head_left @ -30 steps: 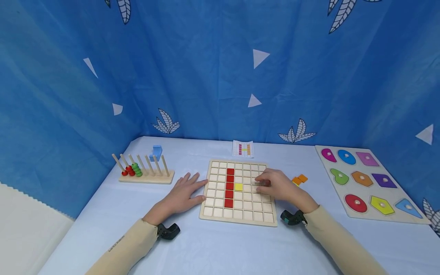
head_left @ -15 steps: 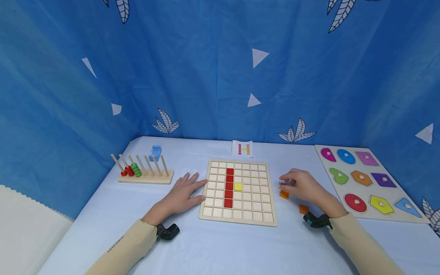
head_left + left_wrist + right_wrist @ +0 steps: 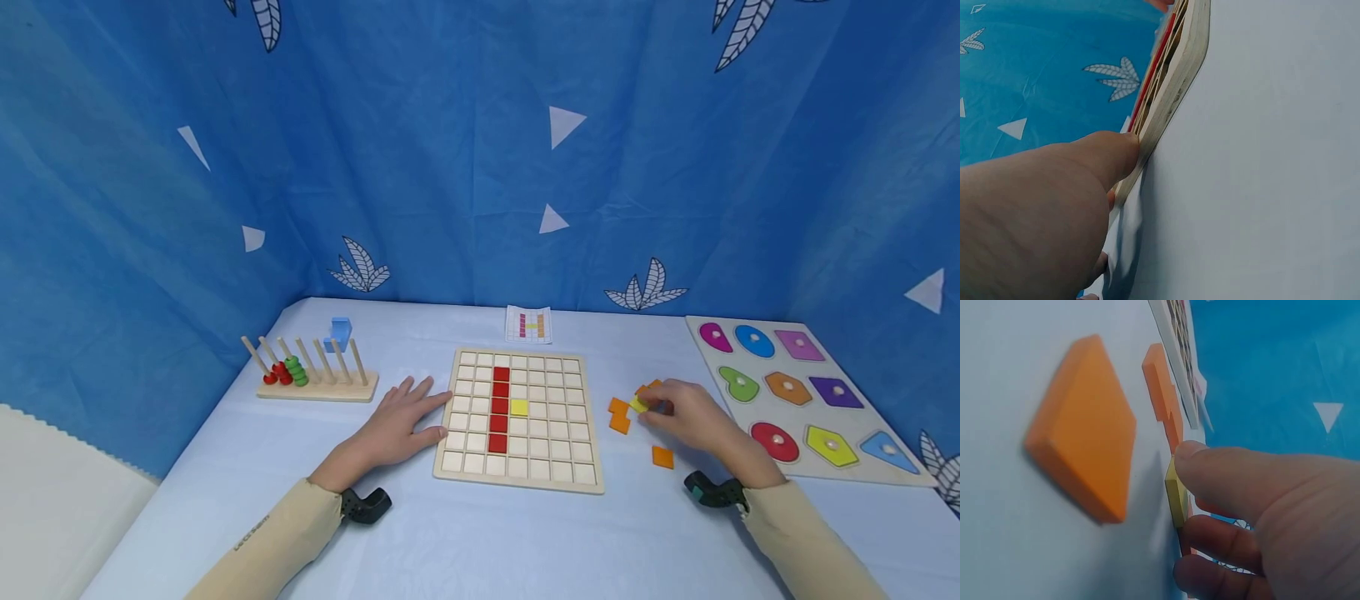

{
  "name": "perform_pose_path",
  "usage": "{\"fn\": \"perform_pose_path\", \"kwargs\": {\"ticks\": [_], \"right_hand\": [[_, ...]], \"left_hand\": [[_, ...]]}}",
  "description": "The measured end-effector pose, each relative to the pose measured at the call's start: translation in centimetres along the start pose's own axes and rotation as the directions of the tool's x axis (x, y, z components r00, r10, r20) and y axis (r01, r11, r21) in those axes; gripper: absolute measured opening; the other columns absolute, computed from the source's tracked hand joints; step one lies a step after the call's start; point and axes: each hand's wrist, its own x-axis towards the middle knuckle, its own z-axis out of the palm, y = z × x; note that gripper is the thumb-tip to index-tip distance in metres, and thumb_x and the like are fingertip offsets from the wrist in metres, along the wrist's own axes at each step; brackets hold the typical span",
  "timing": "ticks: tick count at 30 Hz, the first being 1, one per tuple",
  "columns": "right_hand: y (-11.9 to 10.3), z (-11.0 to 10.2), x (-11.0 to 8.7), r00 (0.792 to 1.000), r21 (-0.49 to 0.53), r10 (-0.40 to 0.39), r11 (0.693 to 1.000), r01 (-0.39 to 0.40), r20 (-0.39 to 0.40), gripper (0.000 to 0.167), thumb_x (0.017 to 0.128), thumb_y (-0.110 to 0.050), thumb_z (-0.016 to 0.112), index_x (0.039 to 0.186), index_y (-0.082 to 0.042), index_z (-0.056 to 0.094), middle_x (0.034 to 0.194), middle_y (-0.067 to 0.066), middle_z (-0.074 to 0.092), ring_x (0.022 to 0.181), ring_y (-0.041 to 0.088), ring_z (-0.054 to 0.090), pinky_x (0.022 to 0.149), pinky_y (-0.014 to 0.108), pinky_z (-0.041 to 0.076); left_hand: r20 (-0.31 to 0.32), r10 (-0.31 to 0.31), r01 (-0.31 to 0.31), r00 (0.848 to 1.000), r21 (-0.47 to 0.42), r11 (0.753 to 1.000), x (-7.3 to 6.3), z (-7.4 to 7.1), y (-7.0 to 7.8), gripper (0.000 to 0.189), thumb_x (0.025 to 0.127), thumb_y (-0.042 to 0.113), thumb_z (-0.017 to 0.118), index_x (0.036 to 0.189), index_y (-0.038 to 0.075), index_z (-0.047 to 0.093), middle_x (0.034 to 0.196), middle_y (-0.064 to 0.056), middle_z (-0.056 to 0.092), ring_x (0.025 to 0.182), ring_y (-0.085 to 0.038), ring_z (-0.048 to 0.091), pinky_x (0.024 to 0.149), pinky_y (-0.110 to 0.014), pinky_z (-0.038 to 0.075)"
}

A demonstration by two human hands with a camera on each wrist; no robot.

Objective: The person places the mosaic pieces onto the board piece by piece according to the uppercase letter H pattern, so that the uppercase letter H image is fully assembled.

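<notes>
1. Your yellow tile looks light, stiff and hard to break; its smooth faces may slip, so take it by opposite side edges.
2. It's right of the board, among orange tiles; you can't tell whether it touches the worktop.
3. Your right hand points leftward, grip narrow, thumb and fingers pinching that tile.
4. Your left hand lies spread, grip wide, holding nothing, thumb against the board's edge.
</notes>
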Motion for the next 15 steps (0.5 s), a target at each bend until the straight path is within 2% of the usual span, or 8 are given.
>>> {"fn": "perform_pose_path", "kwargs": {"ticks": [10,15], "right_hand": [[0.36,0.49,-0.17,0.999,-0.009,0.035,0.999,-0.035,-0.009,0.028,0.084,-0.010,0.081,0.111,-0.001,0.078,0.088,0.003,0.070,0.077,0.013,0.055,0.063,0.019,0.048],[0.25,0.59,-0.12,0.999,-0.009,0.044,0.999,-0.045,-0.022,0.023,0.084,-0.009,0.082,0.106,-0.003,0.079,0.085,0.001,0.068,0.077,0.014,0.054,0.063,0.019,0.047]], "left_hand": [[0.004,0.001,-0.001,1.000,-0.005,1.000,0.12,0.09,-0.16,0.059,0.100,0.044,0.061,0.153,0.021,0.049,0.167,-0.019,0.030,0.156,-0.049,0.016,0.124,-0.069,0.014],[0.002,-0.002,0.002,1.000,-0.001,1.000,0.13,0.01,-0.16,0.059,0.100,0.043,0.061,0.153,0.021,0.049,0.167,-0.019,0.030,0.156,-0.049,0.016,0.124,-0.069,0.014]]}}
